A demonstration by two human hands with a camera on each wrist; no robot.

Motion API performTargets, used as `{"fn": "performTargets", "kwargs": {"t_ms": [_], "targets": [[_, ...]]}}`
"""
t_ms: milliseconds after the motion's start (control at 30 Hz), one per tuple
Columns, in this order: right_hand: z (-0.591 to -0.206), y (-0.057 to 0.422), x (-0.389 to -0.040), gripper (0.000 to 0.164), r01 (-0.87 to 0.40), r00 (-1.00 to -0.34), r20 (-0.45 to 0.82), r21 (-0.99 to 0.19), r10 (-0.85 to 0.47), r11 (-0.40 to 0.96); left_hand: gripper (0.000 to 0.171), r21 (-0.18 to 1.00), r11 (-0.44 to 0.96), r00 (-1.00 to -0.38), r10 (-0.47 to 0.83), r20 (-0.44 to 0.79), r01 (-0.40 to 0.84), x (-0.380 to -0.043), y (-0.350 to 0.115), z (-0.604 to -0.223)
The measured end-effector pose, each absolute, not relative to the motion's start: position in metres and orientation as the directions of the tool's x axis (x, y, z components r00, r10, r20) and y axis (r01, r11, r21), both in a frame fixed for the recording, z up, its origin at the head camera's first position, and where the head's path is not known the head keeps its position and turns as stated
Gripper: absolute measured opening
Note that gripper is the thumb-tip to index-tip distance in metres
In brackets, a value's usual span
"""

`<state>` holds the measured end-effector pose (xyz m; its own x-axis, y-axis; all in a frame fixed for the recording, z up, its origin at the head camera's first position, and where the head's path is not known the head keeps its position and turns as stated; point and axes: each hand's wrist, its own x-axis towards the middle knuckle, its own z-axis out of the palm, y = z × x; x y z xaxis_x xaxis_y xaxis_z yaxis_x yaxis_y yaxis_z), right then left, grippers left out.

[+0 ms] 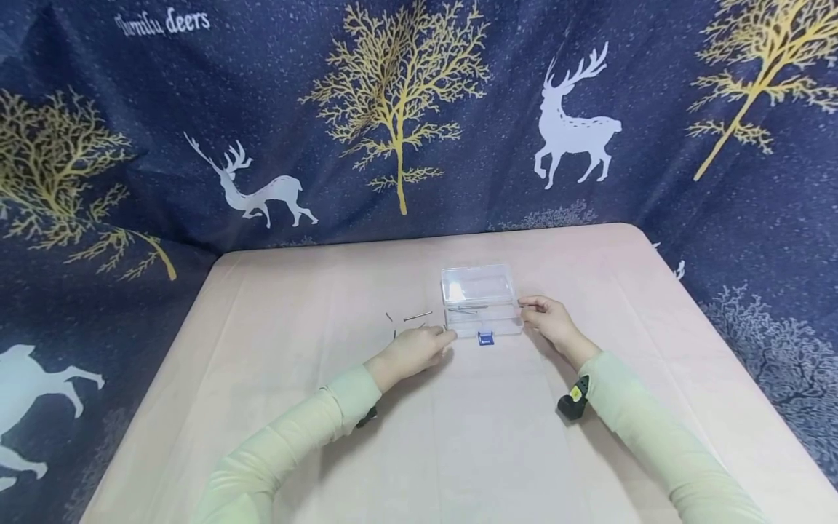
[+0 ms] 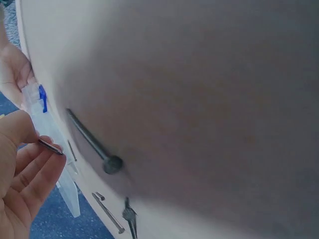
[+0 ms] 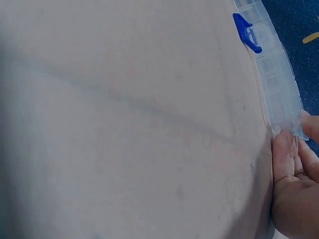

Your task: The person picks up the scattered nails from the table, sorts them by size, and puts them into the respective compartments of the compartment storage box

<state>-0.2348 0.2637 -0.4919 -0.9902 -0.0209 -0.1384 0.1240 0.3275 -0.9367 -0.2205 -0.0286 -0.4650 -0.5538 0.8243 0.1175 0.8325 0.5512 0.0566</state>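
A clear plastic box [image 1: 484, 311] with a raised lid and a blue latch [image 1: 485, 338] stands on the table. My left hand [image 1: 415, 351] is at its near left corner. In the left wrist view, the thumb and fingers of that hand pinch a thin metal nail [image 2: 51, 147]. At the box's right end, my right hand [image 1: 550, 320] grips the wall between thumb and fingers, which the right wrist view shows close up. Inside the box lie a few long nails [image 1: 466, 311].
Left of the box, a long nail [image 1: 417, 316] and a short one [image 1: 389, 317] lie on the pink tablecloth [image 1: 314, 306]. Close to the left wrist camera is a large-headed nail [image 2: 89, 137]. A dark blue cloth with deer and trees hangs behind the table.
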Motion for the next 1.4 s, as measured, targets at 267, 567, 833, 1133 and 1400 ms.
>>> {"fn": "performTargets", "kwargs": {"t_ms": [267,567,833,1133,1400], "targets": [[-0.492,0.263,-0.235,0.04,0.119,-0.991,-0.131,-0.939,-0.016,0.323,0.021,0.24,0.585,-0.628,0.756,0.186,0.775,-0.219,-0.03,-0.465],[-0.492,0.262,-0.234,0.04,0.136,-0.99,-0.143,-0.942,0.002,0.307,0.024,0.584,0.563,-0.757,0.638,0.143,0.585,-0.215,-0.03,-0.458],[-0.491,0.263,-0.234,0.04,0.124,-0.991,-0.132,-0.944,-0.004,0.305,0.026,0.844,0.431,-0.851,0.522,0.055,0.319,-0.218,-0.029,-0.457],[-0.493,0.263,-0.235,0.04,0.138,-0.989,-0.147,-0.936,-0.003,0.323,0.025,0.974,0.226,-0.933,0.353,-0.067,0.015,-0.225,-0.023,-0.458],[-0.494,0.264,-0.235,0.04,0.147,-0.988,-0.155,-0.932,0.001,0.331,0.023,0.982,0.144,-0.959,0.239,-0.152,-0.12,-0.231,-0.018,-0.46]]}}
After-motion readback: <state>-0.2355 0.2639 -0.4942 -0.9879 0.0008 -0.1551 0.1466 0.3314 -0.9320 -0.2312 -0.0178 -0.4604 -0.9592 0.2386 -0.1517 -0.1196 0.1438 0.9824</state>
